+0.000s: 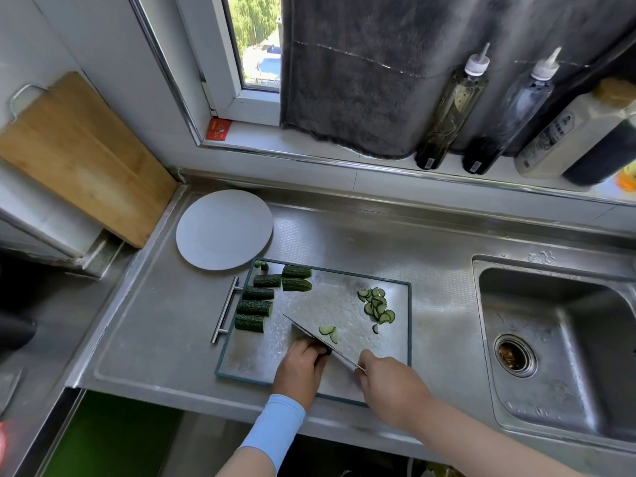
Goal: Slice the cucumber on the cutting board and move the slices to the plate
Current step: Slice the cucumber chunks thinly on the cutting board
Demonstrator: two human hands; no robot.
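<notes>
Knife (309, 333) gripped by right hand (389, 383), left hand (299, 370) fingers curled on cucumber piece (325, 352), six chunks (254, 307) aside (one plate (223, 228))

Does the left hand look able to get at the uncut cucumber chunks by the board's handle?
Probably yes. Only bare cutting board lies between the left hand and the cucumber chunks, and the knife blade runs on its other side. It must first release the cucumber piece it holds.

Right hand (389, 383) grips knife (316, 337); left hand (301, 370) pins cucumber piece (325, 352) on cutting board (327, 304).
</notes>
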